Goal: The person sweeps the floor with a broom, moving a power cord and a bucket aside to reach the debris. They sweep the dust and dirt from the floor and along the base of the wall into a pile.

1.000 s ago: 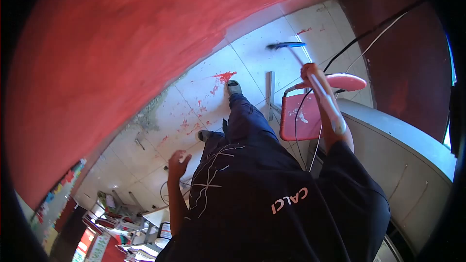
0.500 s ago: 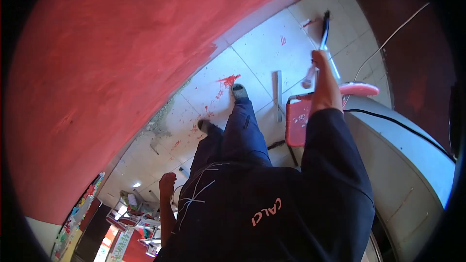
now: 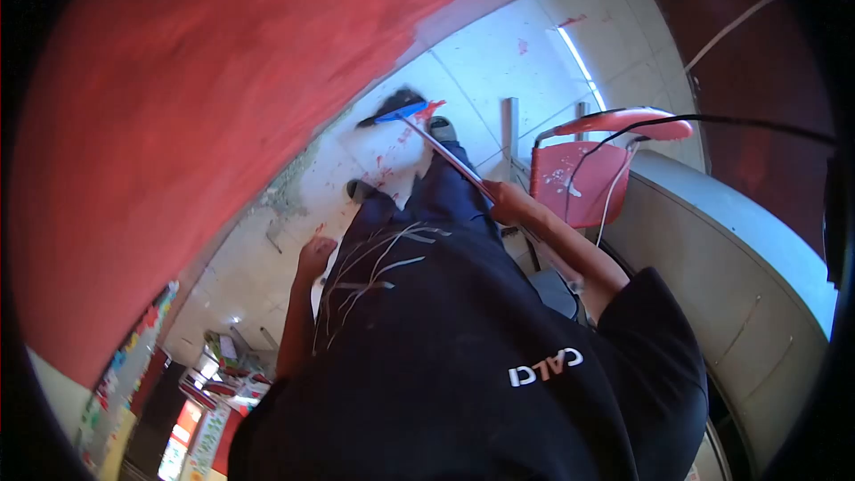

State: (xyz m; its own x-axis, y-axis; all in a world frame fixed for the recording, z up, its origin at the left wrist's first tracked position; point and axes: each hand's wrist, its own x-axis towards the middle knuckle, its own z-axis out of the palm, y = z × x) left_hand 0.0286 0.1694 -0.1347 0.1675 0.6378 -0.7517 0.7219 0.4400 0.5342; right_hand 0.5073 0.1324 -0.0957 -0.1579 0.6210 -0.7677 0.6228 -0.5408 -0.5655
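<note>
My right hand (image 3: 515, 205) grips the shaft of a broom (image 3: 452, 158). The broom's blue head (image 3: 403, 112) and dark bristles lie over the pale tiled floor (image 3: 463, 71) in front of my feet, near the base of the red wall (image 3: 214, 98) and beside a red smear (image 3: 434, 110). At the left, beside my leg, my left hand (image 3: 316, 258) hangs with its fingers curled in and nothing visible in them.
A red chair (image 3: 579, 180) stands to the right, with a black cable and a white cable over it. Behind it is a grey cabinet-like surface (image 3: 721, 276). Metal legs (image 3: 510, 129) rise near the chair. Cluttered furniture (image 3: 223, 383) shows at lower left.
My right hand has come down and inward, and the broom has swung from the upper right to the floor before my feet. My left hand has risen slightly. The black cable now crosses above the chair.
</note>
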